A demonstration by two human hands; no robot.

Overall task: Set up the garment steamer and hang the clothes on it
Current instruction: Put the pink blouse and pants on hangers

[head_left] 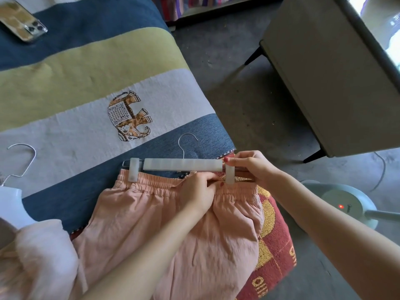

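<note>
We see a pair of pink trousers (184,230) lying flat on a striped bedcover (91,83), the elastic waistband turned away from us and tucked up against a white clip hanger (183,164). The hanger lies across the top of the waistband, its metal hook pointing away over the blue stripe. Its left clip (133,169) already bites the waistband near the left end. Our right hand (251,167) has thumb and forefinger curled in a pinch on the top of the right clip (229,174), while the other fingers fold loosely behind. Our left hand (200,189) lies on the trousers just beside that clip, fingers bent and pinching the waistband edge up toward it; we cannot tell whether the fabric is inside the clip yet. At the left edge a second hanger (21,161) carries a white garment (10,204), with more pale pink cloth (36,256) bunched below it. A phone (22,20) lies face down at the far corner of the bedcover, near its embroidered elephant (128,116). On the grey floor to the right stands the garment steamer base (346,204), a red light (341,206) glowing on it, and beyond it a low grey cabinet (329,72) on dark legs.
</note>
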